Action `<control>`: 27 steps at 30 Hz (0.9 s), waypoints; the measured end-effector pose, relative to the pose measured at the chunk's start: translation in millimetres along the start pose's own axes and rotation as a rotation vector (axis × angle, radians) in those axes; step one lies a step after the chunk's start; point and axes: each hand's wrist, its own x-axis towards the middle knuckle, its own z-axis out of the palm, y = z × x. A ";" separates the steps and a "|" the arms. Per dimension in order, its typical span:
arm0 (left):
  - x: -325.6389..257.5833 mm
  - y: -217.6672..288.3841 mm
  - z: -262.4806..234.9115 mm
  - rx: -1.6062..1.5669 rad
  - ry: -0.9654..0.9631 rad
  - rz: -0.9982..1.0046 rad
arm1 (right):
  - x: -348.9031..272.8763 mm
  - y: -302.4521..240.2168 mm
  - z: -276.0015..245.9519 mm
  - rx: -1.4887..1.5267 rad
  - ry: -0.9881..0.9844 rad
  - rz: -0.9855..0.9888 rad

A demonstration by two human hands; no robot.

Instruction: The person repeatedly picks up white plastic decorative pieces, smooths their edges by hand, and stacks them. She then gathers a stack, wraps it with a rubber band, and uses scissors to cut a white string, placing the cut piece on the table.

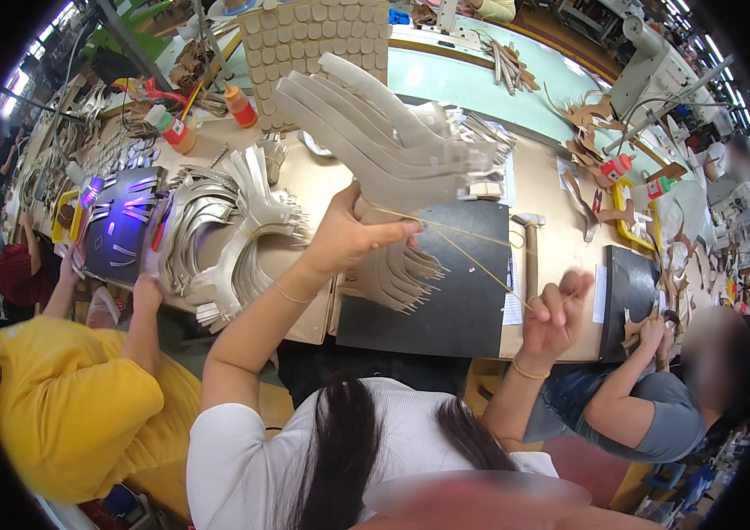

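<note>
My left hand (348, 231) is closed around a thick bundle of curved, pale beige strap-like pieces (375, 128), raised above the table. A thin yellow rubber band (472, 258) runs from the bundle beside my left thumb to my right hand (556, 314). The right fingers are curled on the band's far end, pulling it taut. Beneath the bundle, more beige pieces with narrow fringed ends (393, 278) lie on a black mat (472, 305); I cannot tell whether they join the held bundle. A hammer (530, 256) rests right of the mat.
Stacks of similar pieces (256, 190) stand at the left. Behind them are orange-and-white bottles (240, 106). A yellow tray (636, 225) sits at right. Co-workers in yellow (83, 389) and grey (658, 415) work close on either side. A sewing machine (649, 75) stands far right.
</note>
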 end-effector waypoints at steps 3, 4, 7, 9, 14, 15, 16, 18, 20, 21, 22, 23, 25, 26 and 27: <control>-9.2 -9.5 13.1 -0.032 0.004 0.014 | 12.8 7.3 -12.7 0.507 0.103 0.079; -9.7 -13.3 16.9 -0.054 -0.010 0.016 | 19.2 10.8 -14.7 0.489 0.122 0.082; -12.3 -21.2 22.9 -0.032 -0.035 0.038 | 37.2 26.3 -13.6 0.182 0.396 -0.056; -12.3 -24.1 26.8 0.033 -0.075 0.010 | 39.3 43.6 -6.8 -0.329 0.381 -0.071; -17.0 -25.0 38.9 -0.133 -0.149 0.009 | 24.7 83.4 13.1 -0.579 0.354 0.145; -16.1 -21.9 34.9 -0.140 -0.210 -0.045 | 23.8 84.8 15.4 -0.595 0.350 0.197; -15.2 -18.6 30.3 -0.160 -0.264 -0.089 | 24.2 77.2 18.2 -0.631 0.360 0.256; -15.1 -11.9 20.6 -0.036 -0.317 -0.237 | 30.0 68.1 19.5 -0.744 0.247 0.123; -16.3 -3.5 10.4 0.139 -0.396 -0.266 | 37.6 58.2 20.5 -0.773 0.182 0.061; -14.3 2.5 3.7 0.385 -0.485 -0.227 | 44.2 52.5 19.9 -0.815 0.143 0.097; -10.7 9.2 -2.4 0.624 -0.585 -0.185 | 51.2 46.7 19.8 -0.862 0.098 0.141; -8.8 13.7 -4.3 0.900 -0.676 -0.175 | 54.1 43.6 21.9 -0.894 0.065 0.169; -9.7 19.9 -3.0 0.869 -0.724 -0.135 | 57.7 43.3 29.0 -0.857 0.017 0.232; -8.0 23.5 -3.3 0.911 -0.758 -0.218 | 66.4 45.1 30.4 -0.874 -0.035 0.235; -7.3 26.6 -3.8 0.945 -0.789 -0.295 | 75.5 47.4 32.7 -0.889 -0.091 0.240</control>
